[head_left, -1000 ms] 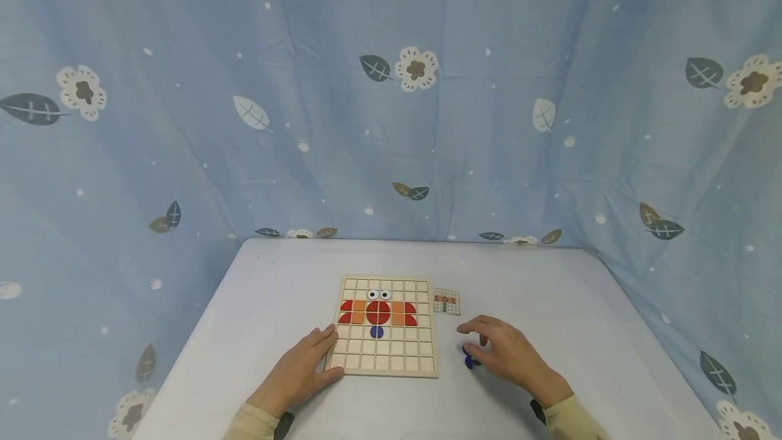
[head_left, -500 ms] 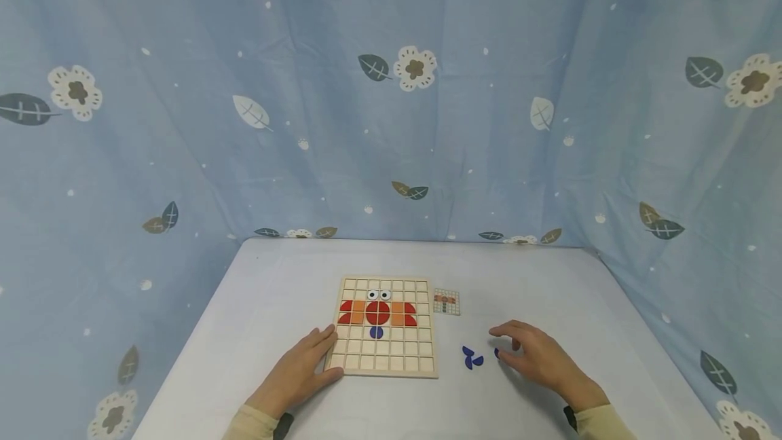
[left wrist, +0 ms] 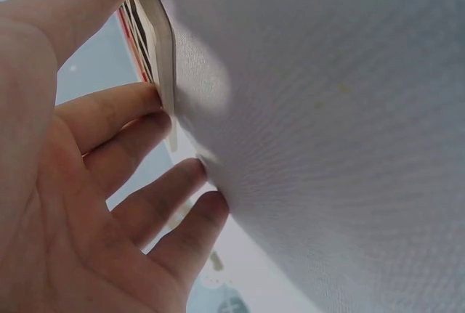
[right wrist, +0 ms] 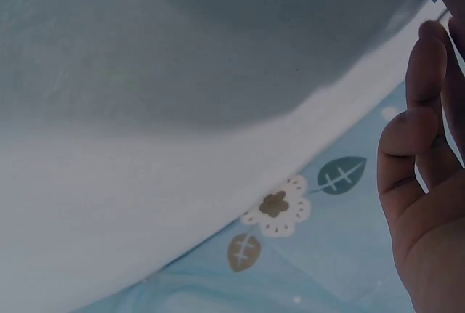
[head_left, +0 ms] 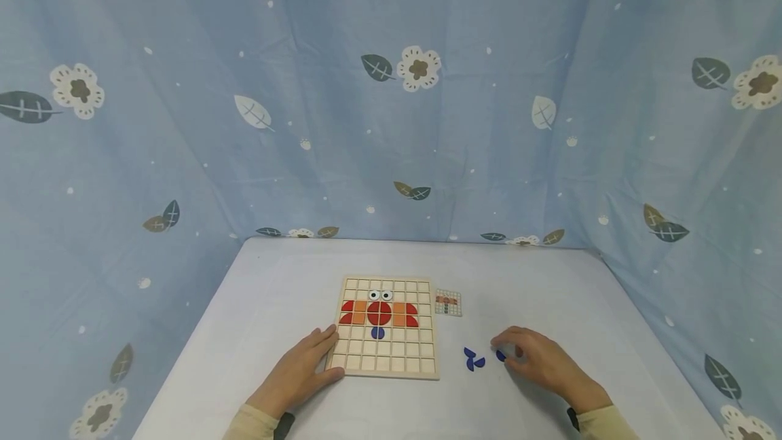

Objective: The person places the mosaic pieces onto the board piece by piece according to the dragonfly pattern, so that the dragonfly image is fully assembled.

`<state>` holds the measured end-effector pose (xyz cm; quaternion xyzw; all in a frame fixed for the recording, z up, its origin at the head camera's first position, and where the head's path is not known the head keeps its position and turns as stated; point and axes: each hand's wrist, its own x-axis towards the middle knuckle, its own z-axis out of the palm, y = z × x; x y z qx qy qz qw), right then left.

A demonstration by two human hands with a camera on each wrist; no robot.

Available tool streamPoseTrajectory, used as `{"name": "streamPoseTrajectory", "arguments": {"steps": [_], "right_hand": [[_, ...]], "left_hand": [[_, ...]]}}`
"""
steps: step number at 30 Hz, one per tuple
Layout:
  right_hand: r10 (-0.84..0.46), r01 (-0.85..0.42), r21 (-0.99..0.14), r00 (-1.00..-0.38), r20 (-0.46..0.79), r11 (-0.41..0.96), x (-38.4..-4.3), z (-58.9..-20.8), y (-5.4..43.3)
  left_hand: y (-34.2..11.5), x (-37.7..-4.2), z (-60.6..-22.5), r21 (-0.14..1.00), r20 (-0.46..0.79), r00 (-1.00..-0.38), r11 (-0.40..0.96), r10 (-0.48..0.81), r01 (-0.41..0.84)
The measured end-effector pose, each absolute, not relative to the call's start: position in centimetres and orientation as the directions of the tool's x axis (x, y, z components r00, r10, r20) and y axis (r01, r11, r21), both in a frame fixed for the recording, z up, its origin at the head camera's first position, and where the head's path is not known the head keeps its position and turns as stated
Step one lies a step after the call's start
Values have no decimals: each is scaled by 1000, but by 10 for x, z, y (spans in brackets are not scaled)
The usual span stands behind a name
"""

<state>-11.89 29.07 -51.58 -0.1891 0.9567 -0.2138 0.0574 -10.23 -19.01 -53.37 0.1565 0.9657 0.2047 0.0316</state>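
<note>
A wooden grid board [head_left: 406, 362] lies on the table bearing red, orange and blue pieces and two eye discs, laid out in a figure. My left hand [head_left: 299, 367] rests at its left edge, thumb near the front corner; in the left wrist view the fingers [left wrist: 120, 113] are extended, some touching the rim. Right of the board my right hand [head_left: 540, 362] pinches a blue curved-edged piece [head_left: 501, 355] between thumb and fingers; it also shows at the fingertips in the right wrist view. Several loose blue pieces [head_left: 470, 363] lie just left of that hand.
A small pattern card [head_left: 449, 302] with a grid and a coloured figure lies at the board's right side. The white-covered table [head_left: 525, 277] ends at a blue curtain [head_left: 330, 155] with leaves and flowers behind and on both sides.
My right hand has moved right, off the loose blue pieces, to a separate blue piece, and its fingers have closed in on it. My left hand stays at the board.
</note>
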Motion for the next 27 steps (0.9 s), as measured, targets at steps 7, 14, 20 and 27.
{"name": "streamPoseTrajectory", "arguments": {"steps": [7, 14, 20, 27], "right_hand": [[-382, -317, -429, -921, -73, 846, -121, -518, 289], [-368, -308, -410, -927, -73, 858, -122, -521, 286], [-362, -298, -428, -929, -74, 853, -123, -523, 282], [-352, -292, -408, -933, -78, 865, -123, -527, 277]], "left_hand": [[-190, -103, -533, 412, 8, -947, 862, 322, 296], [-191, -103, -534, 418, 22, -945, 856, 325, 304], [-191, -103, -537, 415, 31, -943, 854, 332, 314], [-191, -102, -538, 416, 35, -945, 855, 325, 310]]}}
